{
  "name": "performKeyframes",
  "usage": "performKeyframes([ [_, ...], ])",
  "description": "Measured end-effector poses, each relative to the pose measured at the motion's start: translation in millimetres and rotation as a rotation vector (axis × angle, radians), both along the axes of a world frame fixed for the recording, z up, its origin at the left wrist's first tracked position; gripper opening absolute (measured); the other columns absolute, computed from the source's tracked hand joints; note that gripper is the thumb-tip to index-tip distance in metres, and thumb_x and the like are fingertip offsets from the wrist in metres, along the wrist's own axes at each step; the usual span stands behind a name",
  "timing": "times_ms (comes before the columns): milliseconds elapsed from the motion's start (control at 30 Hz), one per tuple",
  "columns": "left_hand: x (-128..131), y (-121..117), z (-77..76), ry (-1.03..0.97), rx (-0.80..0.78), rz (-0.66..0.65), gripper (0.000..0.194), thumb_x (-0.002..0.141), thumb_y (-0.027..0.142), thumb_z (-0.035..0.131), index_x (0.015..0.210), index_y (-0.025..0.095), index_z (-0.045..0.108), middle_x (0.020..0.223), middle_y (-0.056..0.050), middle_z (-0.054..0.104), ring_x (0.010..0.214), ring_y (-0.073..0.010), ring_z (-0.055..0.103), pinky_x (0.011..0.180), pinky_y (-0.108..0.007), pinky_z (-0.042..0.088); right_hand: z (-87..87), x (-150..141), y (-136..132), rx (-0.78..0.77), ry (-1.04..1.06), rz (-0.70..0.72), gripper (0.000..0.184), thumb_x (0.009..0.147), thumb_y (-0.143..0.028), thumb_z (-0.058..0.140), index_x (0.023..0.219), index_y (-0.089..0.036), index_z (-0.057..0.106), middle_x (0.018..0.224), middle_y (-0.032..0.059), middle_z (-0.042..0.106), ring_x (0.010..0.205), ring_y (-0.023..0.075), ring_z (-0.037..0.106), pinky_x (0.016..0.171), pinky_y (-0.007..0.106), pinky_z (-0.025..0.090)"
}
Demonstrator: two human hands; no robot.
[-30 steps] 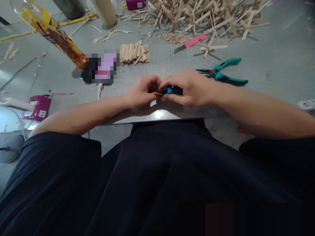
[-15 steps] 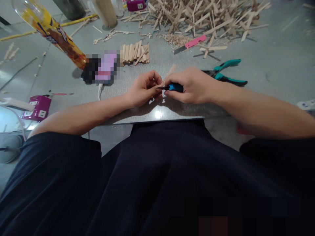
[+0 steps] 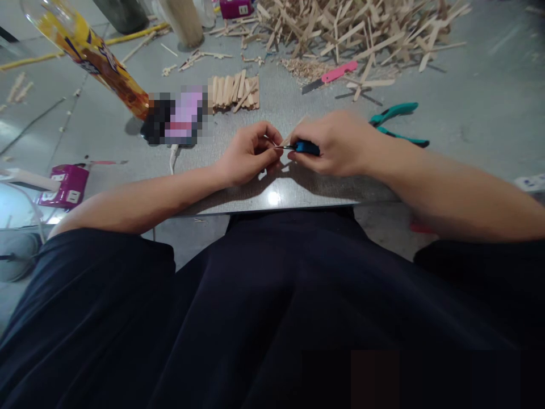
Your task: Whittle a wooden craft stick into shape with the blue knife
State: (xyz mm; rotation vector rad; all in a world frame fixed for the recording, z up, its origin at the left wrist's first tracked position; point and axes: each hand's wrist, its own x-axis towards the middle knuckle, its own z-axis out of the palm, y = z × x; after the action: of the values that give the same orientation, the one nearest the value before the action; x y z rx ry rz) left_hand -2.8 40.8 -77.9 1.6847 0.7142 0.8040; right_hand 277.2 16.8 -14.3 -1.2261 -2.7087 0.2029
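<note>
My left hand is closed, with thumb and fingertips pinching the near end of a thin wooden craft stick. In my right hand is a small blue-handled knife, gripped between thumb and fingers. Its narrow dark blade points left and lies against the stick by my left fingertips. Part of the stick is hidden behind my right fingers, and its far end looks blurred. Just beyond my right wrist lie teal-handled pliers, their jaws covered by the hand.
A row of craft sticks lies beside a phone with a cable. Behind are a pink-handled saw, sawdust and a big heap of sticks. A bottle and a purple socket block stand left.
My right hand and the knife have shifted slightly up and right, and the blade's angle has changed. More of the pliers is covered now. My left hand has hardly moved.
</note>
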Motion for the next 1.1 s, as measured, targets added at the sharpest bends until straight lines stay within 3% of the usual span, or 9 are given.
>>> performKeyframes([
  [300, -1, -5, 5.7, 0.168, 0.112, 0.138, 0.017, 0.1, 0.032, 0.084, 0.104, 0.029, 0.068, 0.073, 0.001, 0.075, 0.065, -0.0212, 0.072, 0.062, -0.034, 0.049, 19.7, -12, -9, -0.11, -0.278, -0.144, 0.042, 0.127, -0.06, 0.065, 0.139, -0.024, 0.085, 0.111, 0.0193, 0.09, 0.098, 0.0342, 0.077, 0.081, 0.044, 0.033],
  [633, -3, -8, 8.4, 0.316, 0.323, 0.174, 0.012, 0.095, 0.021, 0.076, 0.104, 0.027, 0.071, 0.078, 0.001, 0.075, 0.071, -0.0213, 0.068, 0.074, -0.037, 0.048, 25.6, -14, -8, -0.217, -0.34, -0.17, 0.051, 0.131, -0.066, 0.052, 0.138, -0.024, 0.079, 0.109, 0.0188, 0.086, 0.095, 0.0322, 0.07, 0.081, 0.043, 0.029],
  [800, -3, -9, 8.2, 0.341, 0.322, 0.181, 0.012, 0.095, 0.02, 0.076, 0.104, 0.028, 0.073, 0.08, -0.001, 0.076, 0.071, -0.0235, 0.068, 0.075, -0.039, 0.05, 27.3, -15, -10, -0.261, -0.339, -0.191, 0.05, 0.133, -0.064, 0.048, 0.144, -0.023, 0.075, 0.126, 0.0225, 0.091, 0.101, 0.0332, 0.073, 0.082, 0.042, 0.03],
  [1100, -3, -4, 4.1, 0.318, 0.28, 0.162, 0.014, 0.101, 0.03, 0.084, 0.105, 0.029, 0.07, 0.079, 0.001, 0.076, 0.069, -0.0217, 0.069, 0.072, -0.038, 0.05, 26.7, -16, -9, -0.269, -0.329, -0.203, 0.055, 0.129, -0.07, 0.05, 0.149, -0.026, 0.076, 0.12, 0.0219, 0.089, 0.098, 0.0358, 0.073, 0.083, 0.043, 0.032],
])
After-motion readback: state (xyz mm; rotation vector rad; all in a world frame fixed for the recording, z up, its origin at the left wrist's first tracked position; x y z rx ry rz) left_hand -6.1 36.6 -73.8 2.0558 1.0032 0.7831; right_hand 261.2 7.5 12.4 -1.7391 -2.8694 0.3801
